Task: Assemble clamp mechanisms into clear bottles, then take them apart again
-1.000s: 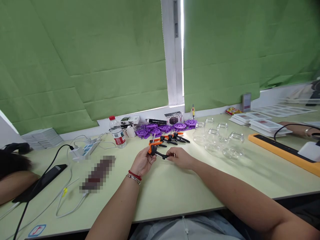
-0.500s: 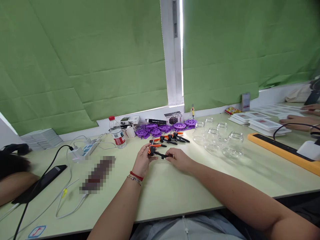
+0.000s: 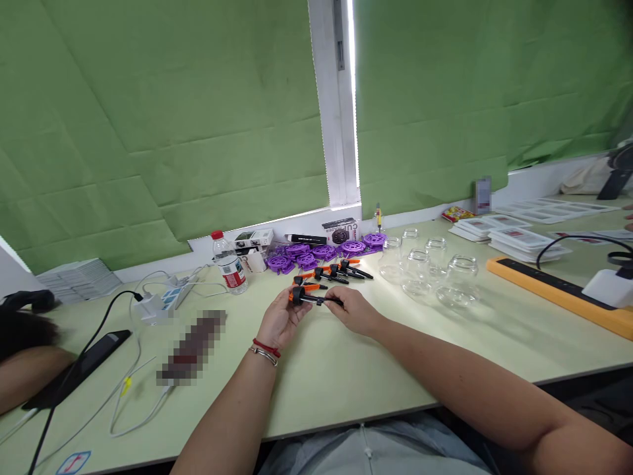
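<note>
Both hands meet over the middle of the pale green table, sharing one small orange-and-black plastic bar clamp held just above the tabletop. The left hand, with a red string and a thin metal bracelet at the wrist, curls its fingers and thumb around the clamp's orange and black head, while the right hand pinches the far end of the thin dark bar between thumb and fingertips. The clamp lies roughly level between them, its bar pointing to the right. Just behind the hands a small pile of similar orange-and-black clamps lies on the table, and behind that, a row of purple plastic gear-like discs runs along the white window ledge. To the left of those stands a clear plastic water bottle with a red cap. To the right of the hands a cluster of clear glass jars stands upright, well apart from them. Further right lies a long orange-edged black bar, and beyond it stacks of white cards. At the left a black phone rests beside white cables and a white power strip, near another person's forearm.
</note>
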Motion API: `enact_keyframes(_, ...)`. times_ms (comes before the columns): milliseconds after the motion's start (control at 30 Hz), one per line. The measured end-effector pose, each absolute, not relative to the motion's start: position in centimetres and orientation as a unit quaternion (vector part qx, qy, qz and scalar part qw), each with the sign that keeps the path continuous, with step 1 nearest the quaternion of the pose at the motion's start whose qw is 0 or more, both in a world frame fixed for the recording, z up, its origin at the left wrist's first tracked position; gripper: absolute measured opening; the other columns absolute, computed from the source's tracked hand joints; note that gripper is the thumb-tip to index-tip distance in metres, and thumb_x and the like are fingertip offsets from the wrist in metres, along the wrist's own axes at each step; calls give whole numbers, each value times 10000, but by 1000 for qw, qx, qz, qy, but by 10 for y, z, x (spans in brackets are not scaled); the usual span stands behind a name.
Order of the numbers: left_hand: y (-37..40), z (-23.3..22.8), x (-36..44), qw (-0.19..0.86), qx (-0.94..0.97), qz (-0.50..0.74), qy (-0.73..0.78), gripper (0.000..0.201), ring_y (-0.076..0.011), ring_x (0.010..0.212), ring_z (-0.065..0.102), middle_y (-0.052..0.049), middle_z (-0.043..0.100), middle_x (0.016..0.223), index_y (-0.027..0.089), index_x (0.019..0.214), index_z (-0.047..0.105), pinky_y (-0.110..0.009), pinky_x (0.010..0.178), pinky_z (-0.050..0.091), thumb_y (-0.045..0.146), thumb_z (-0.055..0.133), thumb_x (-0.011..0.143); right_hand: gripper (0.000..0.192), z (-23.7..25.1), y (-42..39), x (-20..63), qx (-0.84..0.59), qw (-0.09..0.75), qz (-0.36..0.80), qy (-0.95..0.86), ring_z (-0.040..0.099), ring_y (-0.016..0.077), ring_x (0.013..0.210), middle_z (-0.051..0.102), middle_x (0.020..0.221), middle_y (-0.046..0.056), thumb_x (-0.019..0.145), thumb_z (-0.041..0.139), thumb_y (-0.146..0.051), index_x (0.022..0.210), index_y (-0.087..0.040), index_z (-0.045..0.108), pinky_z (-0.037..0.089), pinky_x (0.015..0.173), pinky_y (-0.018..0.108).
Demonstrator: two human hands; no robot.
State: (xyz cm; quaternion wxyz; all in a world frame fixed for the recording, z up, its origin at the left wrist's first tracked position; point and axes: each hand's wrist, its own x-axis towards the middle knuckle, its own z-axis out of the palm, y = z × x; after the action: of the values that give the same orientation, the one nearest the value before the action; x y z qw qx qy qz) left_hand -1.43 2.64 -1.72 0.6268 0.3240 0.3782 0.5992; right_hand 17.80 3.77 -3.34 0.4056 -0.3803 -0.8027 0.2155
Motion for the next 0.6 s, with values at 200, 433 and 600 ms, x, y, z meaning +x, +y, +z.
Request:
enact_keyframes(200,28,-25,-14,484,437,618,440,237,-132,733,552,-66,608,952,172,938,617,-260,644,472,362,546,814,181,-34,38,179,-399,390,245,-793,441,126,577,523,660,-15,885,431,-326,892,-192,553,329,556,243)
enact_keyframes(433,16,-11,-6,344,503,646,459,158,-152,1073,493,-35,561,1149,212,852,600,-228,868,376,299,470,870,187,-39,37,175,-378,373,310,-789,439,113,581,558,706,-12,887,423,-346,878,-197,535,337,553,236)
enact_keyframes(600,9,-6,-7,278,596,606,447,279,-152,818,573,-40,616,875,199,822,570,-249,741,438,402,398,904,186,-43,39,172,-357,357,397,-766,429,98,545,597,718,-7,876,442,-364,875,-195,521,344,528,221)
